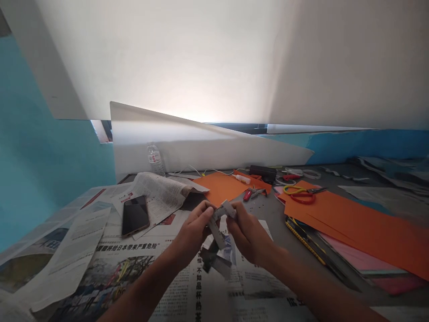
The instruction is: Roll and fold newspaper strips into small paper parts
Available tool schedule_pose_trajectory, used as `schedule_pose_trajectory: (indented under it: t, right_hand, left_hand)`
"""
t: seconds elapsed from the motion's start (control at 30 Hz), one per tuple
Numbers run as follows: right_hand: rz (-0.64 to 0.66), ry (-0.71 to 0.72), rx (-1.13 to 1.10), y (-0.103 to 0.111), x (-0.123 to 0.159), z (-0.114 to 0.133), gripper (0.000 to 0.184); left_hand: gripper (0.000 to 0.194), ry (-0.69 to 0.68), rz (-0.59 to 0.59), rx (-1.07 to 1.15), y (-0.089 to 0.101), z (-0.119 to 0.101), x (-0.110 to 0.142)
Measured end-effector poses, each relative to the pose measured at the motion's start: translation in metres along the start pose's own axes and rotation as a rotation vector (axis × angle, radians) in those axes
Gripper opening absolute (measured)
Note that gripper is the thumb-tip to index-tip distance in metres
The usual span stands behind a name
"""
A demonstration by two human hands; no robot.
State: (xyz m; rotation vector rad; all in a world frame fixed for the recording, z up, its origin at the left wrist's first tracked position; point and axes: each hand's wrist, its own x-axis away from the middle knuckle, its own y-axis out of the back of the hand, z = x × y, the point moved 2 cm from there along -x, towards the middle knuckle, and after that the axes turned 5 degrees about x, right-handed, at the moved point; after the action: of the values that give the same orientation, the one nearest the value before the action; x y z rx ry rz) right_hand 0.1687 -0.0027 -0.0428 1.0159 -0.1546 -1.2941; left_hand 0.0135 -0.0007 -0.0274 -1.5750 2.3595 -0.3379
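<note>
Both hands meet over the middle of the table and pinch a folded strip of newspaper point(219, 230). My left hand point(192, 232) grips its left side with thumb and fingers closed. My right hand point(246, 232) holds the upper right end, fingers curled round it. The strip hangs down between the hands, with folded grey layers at its lower end. Spread newspaper sheets point(110, 264) cover the table beneath.
A dark phone point(134, 215) lies on newspaper at the left. Orange paper sheets point(351, 219) and pink ones lie at the right, with yellow-and-red scissors point(301, 193) on them. A water bottle point(155, 159), red pliers point(251, 193), a black box and cables sit further back.
</note>
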Motion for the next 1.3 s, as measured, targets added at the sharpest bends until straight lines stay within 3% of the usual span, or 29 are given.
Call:
schedule_pose_trajectory:
  t: [0.13, 0.33, 0.47, 0.7, 0.83, 1.0, 1.17, 1.3]
  right_hand:
    - [-0.036, 0.015, -0.049, 0.003, 0.002, -0.001, 0.009]
    - [-0.122, 0.099, -0.087, 0.008, 0.001, 0.002, 0.019]
    - [-0.163, 0.032, -0.171, 0.009, -0.001, -0.001, 0.022]
    - [0.126, -0.056, -0.739, 0.011, -0.009, 0.008, 0.034]
    - [0.185, -0.054, -0.799, 0.011, -0.010, 0.011, 0.034]
    - [0.246, -0.126, -0.836, 0.005, -0.009, 0.008, 0.032]
    - [0.181, -0.158, -0.865, 0.010, -0.014, -0.005, 0.036]
    - [0.165, -0.375, -1.151, 0.010, -0.017, -0.011, 0.034]
  left_hand:
    - [0.035, 0.134, 0.152, 0.092, -0.002, -0.002, -0.001]
    - [0.035, 0.223, 0.186, 0.048, 0.002, -0.007, 0.001]
    - [0.028, 0.287, 0.238, 0.095, 0.004, -0.006, 0.003]
    - [0.016, 0.246, 0.312, 0.110, 0.003, -0.012, 0.002]
    - [0.013, 0.237, 0.275, 0.033, 0.003, -0.012, 0.002]
    - [0.014, 0.223, 0.334, 0.020, 0.007, -0.008, 0.002]
    - [0.010, 0.180, 0.231, 0.149, 0.014, -0.012, -0.002]
    - [0.006, 0.066, 0.040, 0.288, 0.020, -0.016, -0.006]
